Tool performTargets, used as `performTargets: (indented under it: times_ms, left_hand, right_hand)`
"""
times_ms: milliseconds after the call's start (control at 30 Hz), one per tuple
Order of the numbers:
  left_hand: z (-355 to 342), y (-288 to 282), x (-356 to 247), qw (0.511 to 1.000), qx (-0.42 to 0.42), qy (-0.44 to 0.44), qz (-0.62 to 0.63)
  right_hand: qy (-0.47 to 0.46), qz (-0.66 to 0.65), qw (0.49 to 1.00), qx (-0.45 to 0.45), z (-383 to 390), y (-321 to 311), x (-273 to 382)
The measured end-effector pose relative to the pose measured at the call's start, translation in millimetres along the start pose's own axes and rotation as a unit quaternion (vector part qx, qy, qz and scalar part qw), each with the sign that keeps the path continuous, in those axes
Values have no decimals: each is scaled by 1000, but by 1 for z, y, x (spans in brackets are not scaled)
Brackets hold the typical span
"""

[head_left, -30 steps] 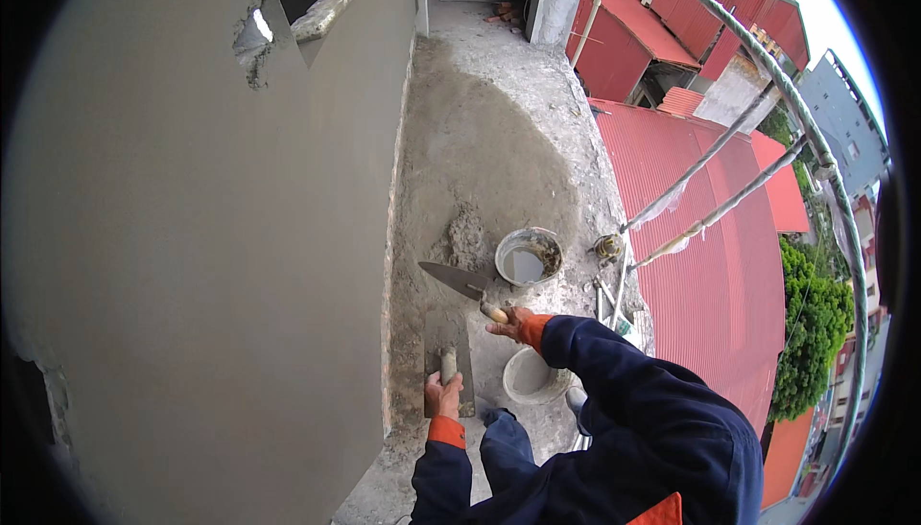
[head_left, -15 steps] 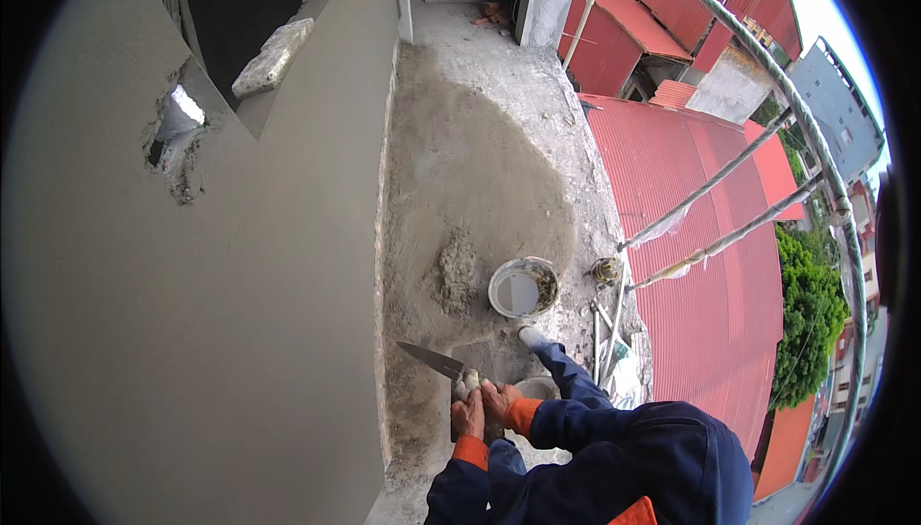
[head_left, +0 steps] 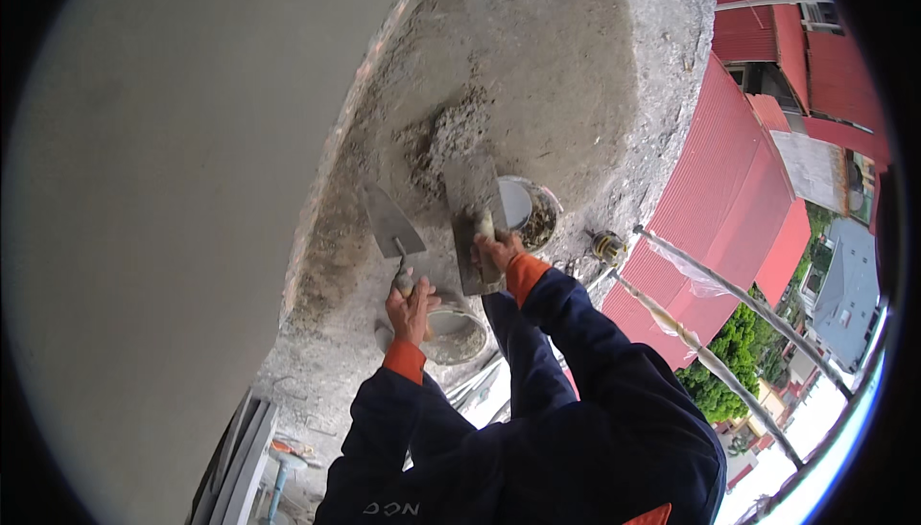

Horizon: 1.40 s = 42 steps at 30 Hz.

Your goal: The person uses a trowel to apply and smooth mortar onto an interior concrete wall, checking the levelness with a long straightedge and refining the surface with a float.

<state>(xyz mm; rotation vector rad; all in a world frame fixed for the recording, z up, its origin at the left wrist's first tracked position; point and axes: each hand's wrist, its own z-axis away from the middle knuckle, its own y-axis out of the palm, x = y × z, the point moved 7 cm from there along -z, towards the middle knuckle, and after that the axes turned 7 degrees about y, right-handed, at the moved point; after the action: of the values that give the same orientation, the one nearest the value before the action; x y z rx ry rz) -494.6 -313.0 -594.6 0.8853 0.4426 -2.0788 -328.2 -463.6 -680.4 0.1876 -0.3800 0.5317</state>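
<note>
My left hand [head_left: 410, 312] is closed round the handle of a pointed trowel [head_left: 391, 222], its blade turned away from me over the floor. To its right, my right hand [head_left: 500, 251] grips a long rectangular plastering float [head_left: 469, 183] by the handle on its upper face. The float's far end overlaps the near edge of a heap of wet mortar [head_left: 459, 130] in view. Part of a bucket [head_left: 545, 216] with pale water shows beside the float. Nearer to me, a second bucket [head_left: 457, 335] stands by my left hand, greyish inside.
A smooth grey plastered wall [head_left: 201, 141] runs along the left. On the right, the rough concrete ledge [head_left: 676, 36] ends at a drop, with railing poles [head_left: 739, 300] and red roofs [head_left: 672, 204] beyond. A small dark-and-yellow object [head_left: 608, 247] lies near the edge.
My hands were close together and have moved apart and forward. The trowel now points away rather than leftward, and the float has come into plain sight. The view has turned and shifted.
</note>
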Motion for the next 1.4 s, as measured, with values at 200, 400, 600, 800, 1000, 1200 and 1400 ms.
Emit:
performTargets:
  times_ms: [200, 400, 600, 800, 1000, 1200, 1400]
  left_hand:
    - [-80, -36, 114, 983, -102, -109, -110]
    - [-112, 18, 220, 991, -50, -110, -63]
    - [-125, 46, 267, 990, -51, -125, -33]
    - [-112, 22, 289, 981, -66, -183, -25]
    - [-87, 17, 299, 966, -87, -241, -15]
    - [-81, 15, 279, 958, -69, -277, 3]
    - [-85, -4, 249, 965, -75, -249, 40]
  right_hand:
    - [-42, 18, 991, -126, -79, -171, 89]
    - [49, 307, 912, -267, -147, -331, -1]
    - [150, 497, 787, -334, -156, -301, -73]
    - [96, 443, 825, -338, -140, -302, -83]
    - [88, 337, 900, -261, -117, -276, -92]
    - [100, -127, 974, -161, -110, -201, -47]
    - [-50, 73, 989, -117, -90, -147, 134]
